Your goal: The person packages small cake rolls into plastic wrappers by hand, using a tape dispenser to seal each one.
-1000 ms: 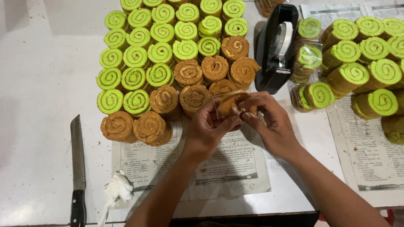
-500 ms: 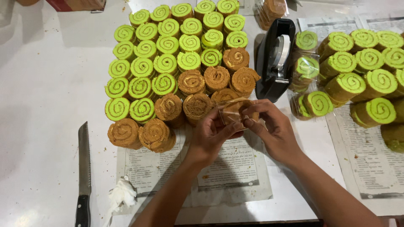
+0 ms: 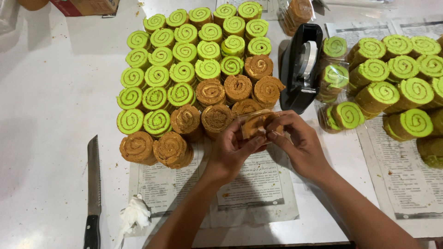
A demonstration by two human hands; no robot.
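- White table [image 3: 46, 115]: a big block of green and brown swirl rolls [image 3: 198, 78] is standing on newspaper [image 3: 249, 193].
- Black tape dispenser [image 3: 302, 69] is sitting just right of the block.
- You are wrapping: left hand [image 3: 230, 150] and right hand [image 3: 297, 140] are pinching the clear-wrapped brown roll [image 3: 256, 124] at the block's near edge.
- Next likely needs tape, one hand freed.

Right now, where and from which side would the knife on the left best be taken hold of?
By the dark handle at the near end of the knife, coming from the table's near edge. The blade points away toward the rolls, so the handle is the blunt, nearer part. A crumpled tissue lies just beside it.
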